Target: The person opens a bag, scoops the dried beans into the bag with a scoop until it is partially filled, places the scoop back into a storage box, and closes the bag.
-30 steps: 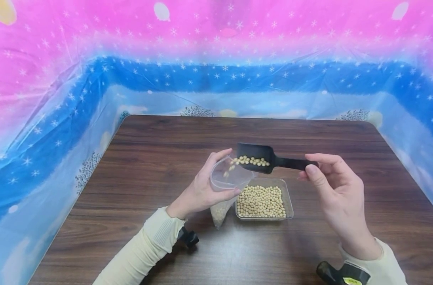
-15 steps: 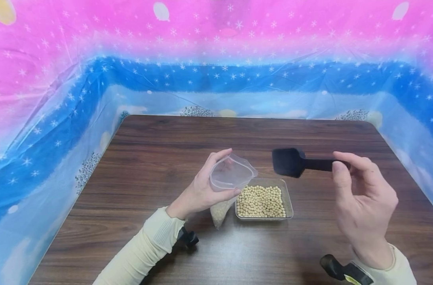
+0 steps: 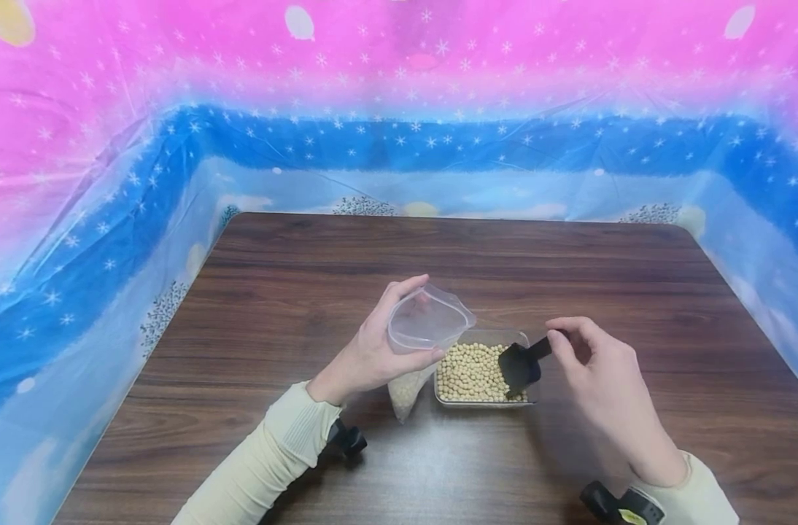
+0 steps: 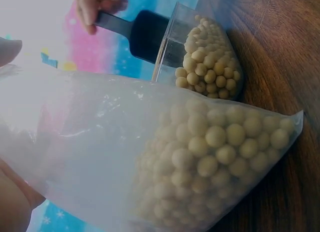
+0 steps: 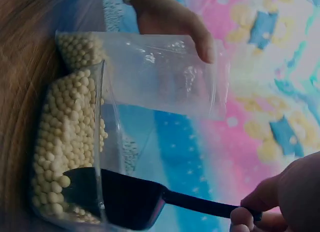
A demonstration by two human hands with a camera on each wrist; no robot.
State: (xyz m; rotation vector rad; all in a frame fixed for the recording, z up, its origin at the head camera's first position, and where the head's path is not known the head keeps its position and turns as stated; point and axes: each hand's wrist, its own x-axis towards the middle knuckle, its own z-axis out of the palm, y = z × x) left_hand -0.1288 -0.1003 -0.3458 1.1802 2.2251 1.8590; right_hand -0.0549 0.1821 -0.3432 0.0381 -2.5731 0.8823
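Main change: the scoop (image 3: 521, 368) is now down in the box (image 3: 478, 403), its blade partly sunk in the beans (image 3: 474, 368) at the right-hand end; half a second ago it was raised above the box's far right corner. The right hand (image 3: 602, 379) pinches the handle near its end between thumb and fingers, the handle slanting up over the box's right edge. The left hand (image 3: 376, 357) is unchanged: it grips the bag (image 3: 432, 317) at the mouth, thumb and fingers spread wide so that it gapes. The bag hangs just beside the box's left edge, beans filling its lower corner (the left wrist view shows them through the plastic); whether that corner touches the worktop (image 3: 241, 364), cannot tell. The box stands between the worktop's left and right edges, well apart from the far edge. Judgement: a fresh load is being taken up, and the bag appears to have room.
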